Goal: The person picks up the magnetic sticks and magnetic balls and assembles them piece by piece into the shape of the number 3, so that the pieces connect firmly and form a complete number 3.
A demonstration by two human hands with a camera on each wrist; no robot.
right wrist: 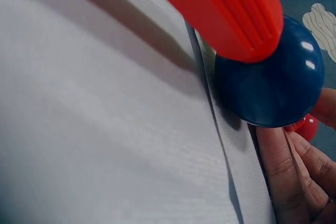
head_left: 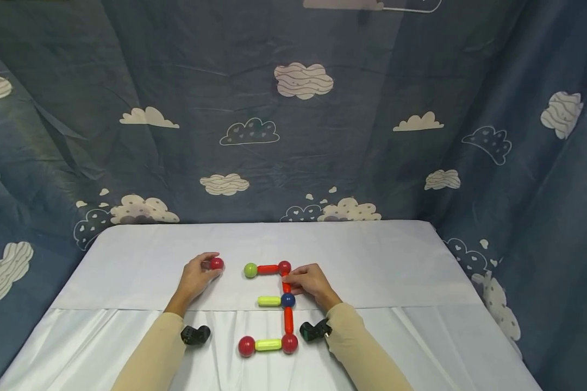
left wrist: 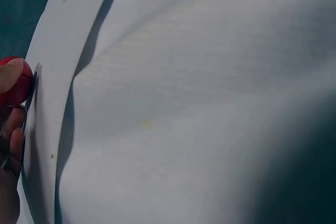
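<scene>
My left hand (head_left: pixel 195 278) grips a loose red ball (head_left: pixel 217 263) (left wrist: pixel 22 88) between thumb and fingers, left of a figure of magnetic-looking rods and balls. My right hand (head_left: pixel 314 282) pinches the upper red rod (head_left: pixel 286 286), which joins a red ball (head_left: pixel 284 267) to the blue ball (head_left: pixel 288 300) (right wrist: pixel 270 87). A short red rod (head_left: pixel 267 269) runs left from that top ball to a green ball (head_left: pixel 250 270). Left of the blue ball sticks out a yellow rod (head_left: pixel 269 301) with a bare end. The lower red rod (head_left: pixel 288 320) leads down to another red ball (head_left: pixel 289 343).
At the figure's bottom, a second yellow rod (head_left: pixel 268 345) links to a red ball (head_left: pixel 247 346) at its left. White cloth (head_left: pixel 381 260) with a crosswise fold covers the table. A dark cloud-patterned curtain (head_left: pixel 352 157) hangs behind. Black wrist cameras (head_left: pixel 195 335) sit on both forearms.
</scene>
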